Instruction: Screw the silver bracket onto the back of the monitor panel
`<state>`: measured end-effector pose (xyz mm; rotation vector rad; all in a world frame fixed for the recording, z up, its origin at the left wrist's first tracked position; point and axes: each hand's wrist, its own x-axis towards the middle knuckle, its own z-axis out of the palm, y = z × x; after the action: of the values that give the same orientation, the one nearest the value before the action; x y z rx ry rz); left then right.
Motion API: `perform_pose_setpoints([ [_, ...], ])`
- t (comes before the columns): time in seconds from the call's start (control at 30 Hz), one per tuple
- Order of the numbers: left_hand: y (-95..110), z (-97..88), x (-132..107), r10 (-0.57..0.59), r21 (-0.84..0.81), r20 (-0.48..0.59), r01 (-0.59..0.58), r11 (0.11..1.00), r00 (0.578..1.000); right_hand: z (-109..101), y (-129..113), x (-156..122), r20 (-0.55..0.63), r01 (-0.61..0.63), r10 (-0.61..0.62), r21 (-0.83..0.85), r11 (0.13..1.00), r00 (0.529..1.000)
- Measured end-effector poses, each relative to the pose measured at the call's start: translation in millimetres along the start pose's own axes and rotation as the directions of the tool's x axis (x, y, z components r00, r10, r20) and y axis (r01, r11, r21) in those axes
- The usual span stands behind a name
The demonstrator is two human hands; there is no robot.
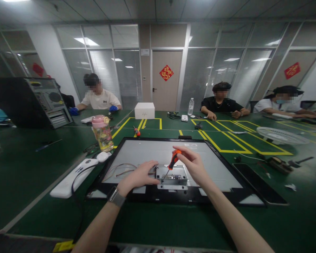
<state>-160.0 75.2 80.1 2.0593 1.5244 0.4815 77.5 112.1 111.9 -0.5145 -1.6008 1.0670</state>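
A flat display panel (216, 172) with a black frame lies on the green table in front of me. On its lower middle sits a small metal housing (184, 181) with a circuit board inside. My left hand (140, 177) grips the left edge of the housing, thumb at the near side and fingers at the far side. In my right hand (191, 160) is a screwdriver (175, 159) with an orange and black handle, held by its top end. The shaft slants down to the left, its tip at the housing's left part. Thin wires (121, 169) run left of the housing.
Left of the panel are a white power bank-like block (72, 181) with a cable and a pink-lidded bottle (102, 131). A black phone-like slab (260, 184) lies to the right. Farther off stand a white box (144, 111) and a computer case (46, 102). Several people sit across the table.
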Motion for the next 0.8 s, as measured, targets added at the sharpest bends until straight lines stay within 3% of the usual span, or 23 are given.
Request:
perform_pose_setpoints([
  [0.13,-2.1,0.7,-0.8,0.029,0.011,0.001,-0.029,1.0,1.0,3.0,-1.9,-2.9,0.042,-0.002,0.002,0.006,1.0,0.999],
  [0.3,-2.8,0.3,-0.5,0.022,0.011,0.004,-0.022,1.0,1.0,4.4,-0.9,-3.5,0.01,0.025,-0.025,0.0,1.0,1.0],
  [0.5,-0.5,-0.8,0.3,0.02,0.003,0.009,-0.02,1.0,1.0,3.9,-3.6,-2.3,0.077,-0.014,0.01,0.058,0.998,0.997],
  [0.7,3.4,-2.2,-1.1,-0.002,0.0,0.008,0.002,1.0,1.0,6.3,-6.9,-3.3,-0.064,0.151,-0.167,-0.206,0.967,0.984],
  [0.8,2.0,-1.6,-0.3,0.011,0.006,0.006,-0.011,1.0,1.0,7.5,-9.4,-5.9,-0.013,0.169,-0.176,-0.229,0.959,0.984],
])
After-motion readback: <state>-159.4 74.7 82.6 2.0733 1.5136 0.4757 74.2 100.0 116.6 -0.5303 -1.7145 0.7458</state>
